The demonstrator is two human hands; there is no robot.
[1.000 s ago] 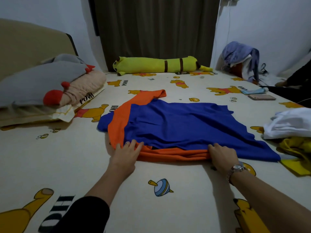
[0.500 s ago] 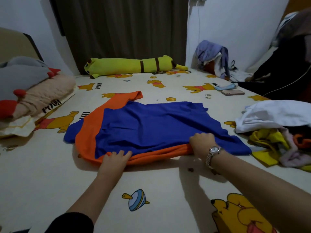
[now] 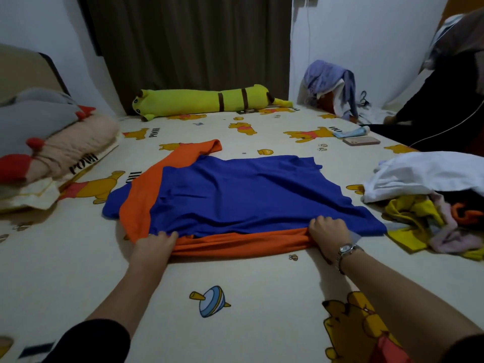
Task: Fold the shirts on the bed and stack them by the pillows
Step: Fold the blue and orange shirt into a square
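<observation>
I see a black short sleeve on the left arm and another dark sleeve edge at the right. A silver metal wristwatch sits on the right wrist.

plush: long, yellow, brown bands, lies along the curtain at the far edge of the bed
curtain: dark, hangs behind the plush
phone: flat on the sheet, far right
tube: light blue, just behind the phone
cable: thin, white, runs down the wall
</observation>
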